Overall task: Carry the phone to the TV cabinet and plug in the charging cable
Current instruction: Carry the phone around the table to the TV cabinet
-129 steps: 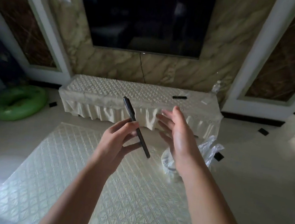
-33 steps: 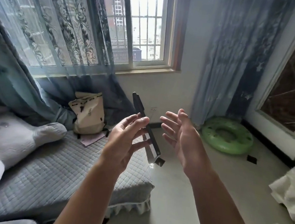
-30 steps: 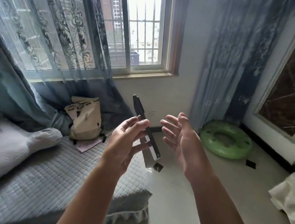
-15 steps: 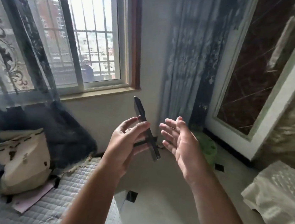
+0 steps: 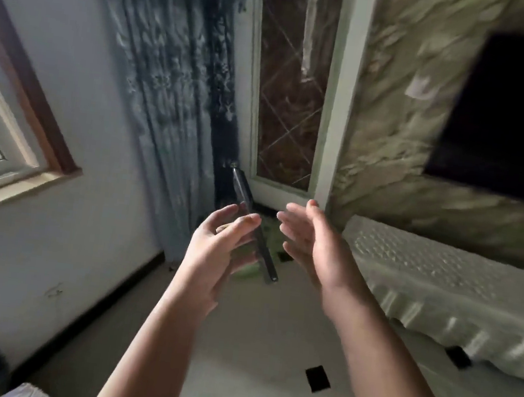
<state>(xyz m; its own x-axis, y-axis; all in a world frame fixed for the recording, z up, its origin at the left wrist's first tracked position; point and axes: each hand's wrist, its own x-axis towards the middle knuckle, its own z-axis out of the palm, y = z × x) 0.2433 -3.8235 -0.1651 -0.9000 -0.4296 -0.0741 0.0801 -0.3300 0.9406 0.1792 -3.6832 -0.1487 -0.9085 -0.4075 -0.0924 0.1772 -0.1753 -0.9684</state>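
My left hand grips a thin dark phone, seen edge-on and tilted, its top end pointing up and left. My right hand hovers just right of the phone, fingers spread, palm facing left, holding nothing. The TV cabinet, draped in a white textured cloth with a frilled hem, stands at the right, below the dark TV screen. No charging cable shows in this blurred view.
A blue patterned curtain hangs at the left of centre beside a window frame. A brown wall panel in a white frame stands behind my hands. Pale floor tiles with small black insets lie below.
The view has swung right, from the window and sofa to the wall panel, TV and cabinet. Both hands keep the same pose, the left still holding the phone.
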